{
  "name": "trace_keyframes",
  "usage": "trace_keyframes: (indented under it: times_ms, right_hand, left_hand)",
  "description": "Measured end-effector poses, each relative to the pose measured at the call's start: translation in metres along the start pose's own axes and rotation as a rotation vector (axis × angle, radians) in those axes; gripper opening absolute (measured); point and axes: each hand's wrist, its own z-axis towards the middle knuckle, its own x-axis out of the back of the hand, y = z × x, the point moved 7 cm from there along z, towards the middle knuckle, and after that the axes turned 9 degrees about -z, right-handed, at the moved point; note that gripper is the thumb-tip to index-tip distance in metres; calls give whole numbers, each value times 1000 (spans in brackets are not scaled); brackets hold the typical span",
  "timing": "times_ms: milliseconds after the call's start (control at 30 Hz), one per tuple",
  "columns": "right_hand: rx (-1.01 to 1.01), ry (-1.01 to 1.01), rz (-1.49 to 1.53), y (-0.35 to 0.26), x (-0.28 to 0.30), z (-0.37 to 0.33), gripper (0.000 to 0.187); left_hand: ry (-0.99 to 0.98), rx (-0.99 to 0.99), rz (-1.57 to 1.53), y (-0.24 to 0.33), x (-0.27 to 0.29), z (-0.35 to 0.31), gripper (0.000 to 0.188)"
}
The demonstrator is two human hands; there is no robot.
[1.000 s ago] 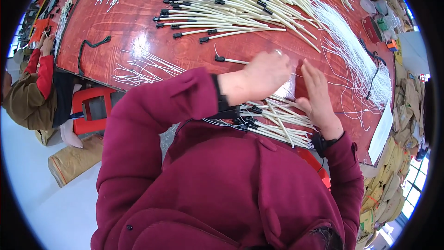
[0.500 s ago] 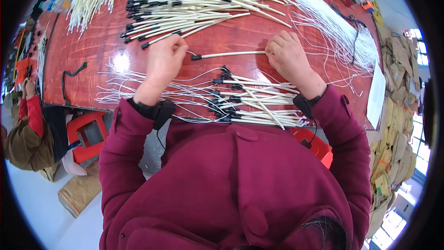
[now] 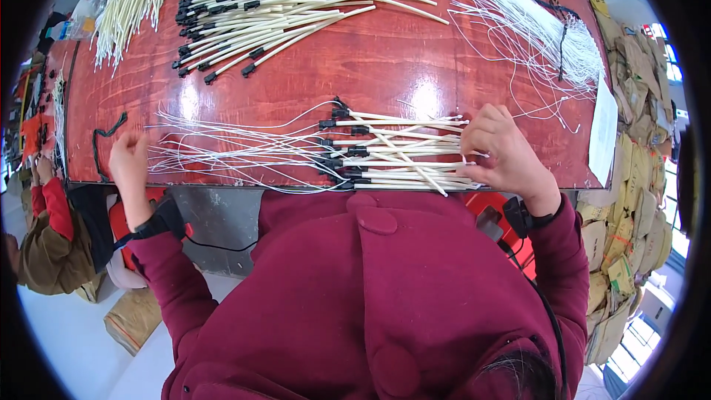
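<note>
Cream tubes [image 3: 400, 150] with black clips [image 3: 357, 151] lie in a small pile along the near table edge. Thin white wires [image 3: 237, 141] run out leftward from the clips. My left hand [image 3: 130, 167] is beside the wires' left ends, thumb and fingers curled together; whatever is between them is too small to make out. At the tubes' right tips is my right hand [image 3: 507, 154]; its thumb and fingers are apart around the tips, with the thumb close to the lower tubes.
A large heap of clipped tubes [image 3: 266, 0] covers the far middle, with another bundle [image 3: 133, 11] far left. Loose white wires [image 3: 533, 22] lie far right, near a white sheet [image 3: 603, 133]. A black cord [image 3: 96, 144] is at the left. A co-worker [image 3: 48, 222] sits at the left.
The single clipped tube held between my hands now lies among the near pile. My left hand has moved left and down, my right hand right and down. The view has shifted slightly.
</note>
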Motion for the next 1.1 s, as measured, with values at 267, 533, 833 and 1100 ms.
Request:
trace_keyframes:
  times_ms: [267,533,833,1100]
  right_hand:
    - [-158,122,-73,11,11,3,24]
    - [-138,108,-101,8,-8,13,24]
    - [-198,144,-153,29,1,23,39]
    - [-156,161,-278,49,-20,45,58]
  left_hand:
    - [-460,-771,-562,337,-95,-61,15]
    - [-639,-1139,-274,415,-184,-105,16]
    - [-180,-953,-384,323,-123,-46,10]
    - [-475,-606,-501,286,-117,-46,7]
